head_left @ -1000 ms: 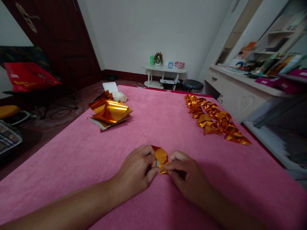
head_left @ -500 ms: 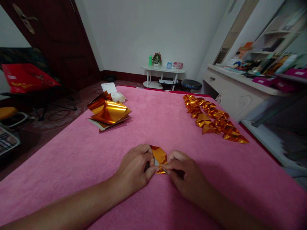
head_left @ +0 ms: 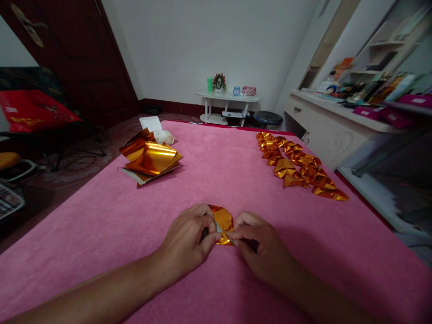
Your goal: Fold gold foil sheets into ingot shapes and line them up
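Low in the middle of the head view, a partly folded sheet of gold foil paper lies on the pink cloth, a bit of its pale underside showing. My left hand is closed on its left side, thumb and fingers pinching the edge. Opposite, my right hand pinches the lower right corner between thumb and forefinger. The fingers cover parts of both edges. A stack of flat gold foil sheets lies up and to the left. Folded gold foil pieces sit in rows at the right.
Behind the sheet stack are a white open box and a crumpled whitish packet. A white dresser with bottles borders the right side. A small white table and a round stool stand beyond the far edge.
The view has shifted slightly. Both hands stay on the gold foil paper, with its lower right corner lying a little flatter between the fingertips.
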Action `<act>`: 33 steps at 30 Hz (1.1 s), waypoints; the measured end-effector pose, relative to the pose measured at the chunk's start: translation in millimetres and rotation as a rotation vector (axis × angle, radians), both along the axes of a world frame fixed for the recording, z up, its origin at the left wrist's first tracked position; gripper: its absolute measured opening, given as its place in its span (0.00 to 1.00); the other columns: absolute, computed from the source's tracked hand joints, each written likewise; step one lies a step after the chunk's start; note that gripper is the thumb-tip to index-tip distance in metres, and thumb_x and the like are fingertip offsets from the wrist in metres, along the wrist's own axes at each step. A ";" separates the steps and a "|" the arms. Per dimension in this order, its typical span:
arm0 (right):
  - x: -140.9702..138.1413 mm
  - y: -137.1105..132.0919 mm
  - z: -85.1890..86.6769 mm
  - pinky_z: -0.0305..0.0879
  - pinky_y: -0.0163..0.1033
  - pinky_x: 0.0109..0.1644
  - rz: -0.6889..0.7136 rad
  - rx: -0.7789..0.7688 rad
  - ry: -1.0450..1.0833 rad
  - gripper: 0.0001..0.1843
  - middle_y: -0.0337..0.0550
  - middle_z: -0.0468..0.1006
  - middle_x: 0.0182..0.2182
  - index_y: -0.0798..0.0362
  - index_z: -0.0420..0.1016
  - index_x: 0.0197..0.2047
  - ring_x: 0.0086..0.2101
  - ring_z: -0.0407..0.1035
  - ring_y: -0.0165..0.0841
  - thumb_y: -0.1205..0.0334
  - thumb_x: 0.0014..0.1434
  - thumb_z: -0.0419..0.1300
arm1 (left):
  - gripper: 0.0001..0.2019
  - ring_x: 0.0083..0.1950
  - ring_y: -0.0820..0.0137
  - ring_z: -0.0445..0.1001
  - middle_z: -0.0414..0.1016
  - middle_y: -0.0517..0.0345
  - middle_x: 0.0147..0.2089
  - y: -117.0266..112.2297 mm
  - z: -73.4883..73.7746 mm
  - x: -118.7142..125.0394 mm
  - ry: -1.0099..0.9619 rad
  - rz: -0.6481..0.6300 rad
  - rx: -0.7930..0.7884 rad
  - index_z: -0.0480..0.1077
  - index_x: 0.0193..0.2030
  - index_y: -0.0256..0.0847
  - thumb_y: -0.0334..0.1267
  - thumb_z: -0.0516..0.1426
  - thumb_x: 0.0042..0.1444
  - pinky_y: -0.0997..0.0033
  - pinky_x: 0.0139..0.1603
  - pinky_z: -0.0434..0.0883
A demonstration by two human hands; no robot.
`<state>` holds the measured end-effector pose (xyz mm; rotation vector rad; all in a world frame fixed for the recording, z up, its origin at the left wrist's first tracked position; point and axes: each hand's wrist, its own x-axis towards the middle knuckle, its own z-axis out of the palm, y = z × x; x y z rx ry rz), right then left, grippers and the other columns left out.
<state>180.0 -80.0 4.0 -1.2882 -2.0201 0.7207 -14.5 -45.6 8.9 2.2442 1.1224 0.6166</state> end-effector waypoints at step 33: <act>-0.7 0.8 2.6 0.55 0.35 0.33 -0.010 0.026 0.008 0.13 0.38 0.65 0.26 0.53 0.72 0.25 0.31 0.62 0.30 0.79 0.49 0.53 | 0.04 0.39 0.69 0.68 0.69 0.58 0.36 -0.4 -0.1 3.2 -0.061 0.029 -0.049 0.70 0.25 0.40 0.32 0.59 0.50 0.68 0.41 0.65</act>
